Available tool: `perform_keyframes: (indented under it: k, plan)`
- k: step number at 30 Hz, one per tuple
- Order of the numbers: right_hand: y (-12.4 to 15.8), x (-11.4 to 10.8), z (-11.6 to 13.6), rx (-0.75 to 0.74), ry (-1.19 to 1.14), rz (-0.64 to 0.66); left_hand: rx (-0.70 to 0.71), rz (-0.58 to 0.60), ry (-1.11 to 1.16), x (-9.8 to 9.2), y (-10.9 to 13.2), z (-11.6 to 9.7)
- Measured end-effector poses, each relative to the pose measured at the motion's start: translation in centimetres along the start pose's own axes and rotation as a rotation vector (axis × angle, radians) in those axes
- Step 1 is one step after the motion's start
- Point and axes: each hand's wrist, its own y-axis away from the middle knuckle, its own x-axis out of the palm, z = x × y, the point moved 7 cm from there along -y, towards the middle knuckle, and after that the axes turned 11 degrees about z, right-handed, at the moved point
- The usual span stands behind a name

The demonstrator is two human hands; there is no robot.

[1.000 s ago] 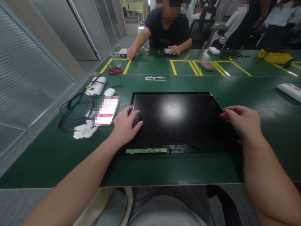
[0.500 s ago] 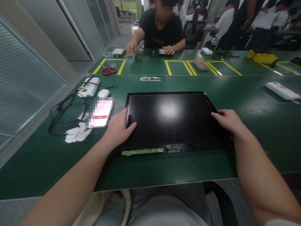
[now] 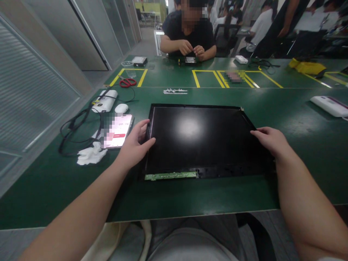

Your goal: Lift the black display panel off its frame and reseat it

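A black LCD screen panel (image 3: 201, 141) lies face up in front of me, its far edge slightly raised in look. A narrow green circuit board (image 3: 170, 175) runs along the left part of its near edge. My left hand (image 3: 137, 143) grips the panel's left edge, thumb over the front and fingers curled at the side. At the right edge, my right hand (image 3: 272, 141) has its thumb on top, while its other fingers are mostly hidden beneath or behind the panel.
Left of the panel are a lit phone (image 3: 119, 132), crumpled tissue (image 3: 91, 154), a white mouse (image 3: 121, 108), a black cable (image 3: 72, 125) and red-handled scissors (image 3: 127, 83). White strips (image 3: 175, 91) lie beyond the panel. A white device (image 3: 330, 106) sits right. A person (image 3: 190, 40) works opposite.
The panel has shifted slightly right in view, with both hands on its sides. The left hand's fingers are a little more spread. The person opposite has brought both hands together.
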Motion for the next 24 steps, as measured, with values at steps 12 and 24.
perform_keyframes:
  k: [12, 24]
  plan:
    - [0.05, 0.12, 0.63, -0.031, 0.236, 0.076, -0.339, -0.248, 0.633, 0.11, 0.51, 0.23]
    - [-0.19, 0.30, 0.71, -0.108, 0.267, 0.039, -0.411, -0.241, 0.880, 0.60, 0.79, 0.07]
